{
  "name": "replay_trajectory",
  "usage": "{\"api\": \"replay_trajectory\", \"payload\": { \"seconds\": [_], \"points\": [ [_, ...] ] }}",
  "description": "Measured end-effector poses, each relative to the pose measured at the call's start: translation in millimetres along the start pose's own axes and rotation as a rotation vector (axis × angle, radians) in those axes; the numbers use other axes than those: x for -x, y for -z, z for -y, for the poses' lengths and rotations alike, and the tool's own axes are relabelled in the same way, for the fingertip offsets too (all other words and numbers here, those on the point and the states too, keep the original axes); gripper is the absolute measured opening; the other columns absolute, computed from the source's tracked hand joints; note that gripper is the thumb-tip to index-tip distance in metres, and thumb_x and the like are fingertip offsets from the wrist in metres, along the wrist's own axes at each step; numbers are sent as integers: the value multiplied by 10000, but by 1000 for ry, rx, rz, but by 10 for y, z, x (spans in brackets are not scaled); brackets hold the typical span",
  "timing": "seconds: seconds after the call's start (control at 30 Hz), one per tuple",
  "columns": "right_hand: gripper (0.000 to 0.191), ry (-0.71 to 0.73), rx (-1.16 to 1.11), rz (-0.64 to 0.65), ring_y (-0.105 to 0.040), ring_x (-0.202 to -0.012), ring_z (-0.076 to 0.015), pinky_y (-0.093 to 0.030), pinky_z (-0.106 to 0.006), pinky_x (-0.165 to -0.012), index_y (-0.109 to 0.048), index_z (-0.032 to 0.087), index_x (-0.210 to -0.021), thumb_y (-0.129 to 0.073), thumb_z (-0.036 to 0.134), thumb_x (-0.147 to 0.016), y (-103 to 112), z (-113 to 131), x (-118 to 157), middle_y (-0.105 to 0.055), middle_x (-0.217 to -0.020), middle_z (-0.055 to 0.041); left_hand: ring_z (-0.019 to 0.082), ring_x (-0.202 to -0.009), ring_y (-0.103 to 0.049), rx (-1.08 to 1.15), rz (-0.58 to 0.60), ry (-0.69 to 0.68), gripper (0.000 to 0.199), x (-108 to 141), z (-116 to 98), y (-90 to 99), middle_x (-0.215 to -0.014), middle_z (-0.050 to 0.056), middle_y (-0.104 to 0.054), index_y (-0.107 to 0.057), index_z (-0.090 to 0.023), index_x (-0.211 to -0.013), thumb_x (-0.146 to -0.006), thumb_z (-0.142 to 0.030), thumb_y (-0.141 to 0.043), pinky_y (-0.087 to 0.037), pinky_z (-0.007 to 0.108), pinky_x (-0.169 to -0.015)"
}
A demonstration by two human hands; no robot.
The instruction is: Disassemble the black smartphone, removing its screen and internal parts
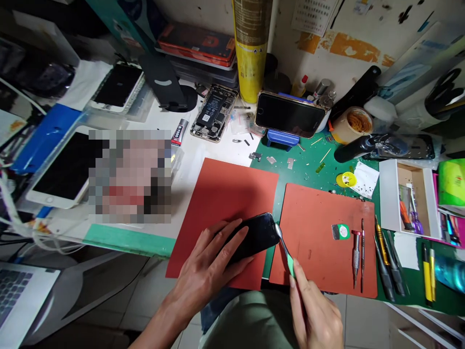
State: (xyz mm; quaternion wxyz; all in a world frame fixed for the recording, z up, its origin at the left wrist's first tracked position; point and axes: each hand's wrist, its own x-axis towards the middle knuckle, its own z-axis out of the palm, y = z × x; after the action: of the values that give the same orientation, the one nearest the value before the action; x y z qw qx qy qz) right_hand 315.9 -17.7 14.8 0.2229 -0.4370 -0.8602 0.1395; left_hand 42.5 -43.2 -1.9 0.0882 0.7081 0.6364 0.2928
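Note:
A dark smartphone point(256, 236) lies over the left red mat point(232, 186), tilted, its far end reaching past the mat's right edge. Across it rests my left hand point(214, 254), fingers spread and pressing the phone down. My right hand point(314, 305) grips a green-handled toothbrush point(289, 259). The brush's white head touches the phone's right end. Part of the phone is hidden under my left fingers.
On the right red mat point(327, 208) are a small green-and-silver piece point(340, 231) and a screwdriver point(356, 257). Tweezers point(394, 271) lie beside it. Behind stand a propped phone point(290, 115) and an opened phone point(214, 114). A white tablet point(65, 169) is at left.

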Motion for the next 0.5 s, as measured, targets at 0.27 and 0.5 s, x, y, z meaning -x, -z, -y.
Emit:
{"api": "replay_trajectory", "payload": {
  "seconds": [0.27,0.5],
  "points": [
    [658,-34,-6,8,-803,-702,-183,-649,-255,-620,-440,161,-1688,-631,106,-1061,-5,10,-45,-838,-1133,-134,346,-1327,-604,-17,-8,-23,794,-30,-18,7,-1473,193,-681,-465,-200,-1629,-931,-151,-839,-565,530,-1077],
    [576,-162,97,-20,-832,-729,-218,-612,-237,-556,-628,256,-1574,-671,91,-1024,244,61,230,-862,-1035,-56,370,-1323,-612,-53,-20,-61,826,-27,-32,24,-1464,224,-675,-463,-175,-1626,-903,-126,-860,-558,536,-1062]
  ]
}}
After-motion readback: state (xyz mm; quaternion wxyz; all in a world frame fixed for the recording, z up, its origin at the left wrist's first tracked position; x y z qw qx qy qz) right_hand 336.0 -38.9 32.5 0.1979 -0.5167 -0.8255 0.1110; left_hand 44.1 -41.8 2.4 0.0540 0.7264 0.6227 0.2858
